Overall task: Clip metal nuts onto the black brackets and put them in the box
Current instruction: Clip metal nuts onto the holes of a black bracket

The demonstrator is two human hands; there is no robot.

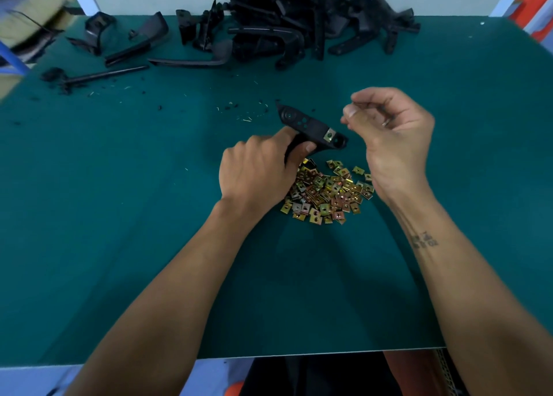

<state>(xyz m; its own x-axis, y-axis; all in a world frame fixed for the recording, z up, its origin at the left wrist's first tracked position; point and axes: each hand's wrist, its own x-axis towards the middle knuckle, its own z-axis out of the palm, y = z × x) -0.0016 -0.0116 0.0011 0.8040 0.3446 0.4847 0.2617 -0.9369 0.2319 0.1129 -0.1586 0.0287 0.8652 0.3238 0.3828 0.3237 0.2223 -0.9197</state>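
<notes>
Green surface (119,216), mid-scene: one black bracket (311,127), gripped by its stem in left hand (257,174), one nut clipped on. Right hand (392,135) pinches something small, unidentifiable. Loose metal nuts (326,192) heaped just nearer. Bracket pile (299,18) at far edge. Forearm tattoo (423,240) illegible.

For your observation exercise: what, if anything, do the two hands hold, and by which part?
The left hand grips a black bracket by its stem. The right hand pinches something small at its fingertips; what, cannot be told.
</notes>
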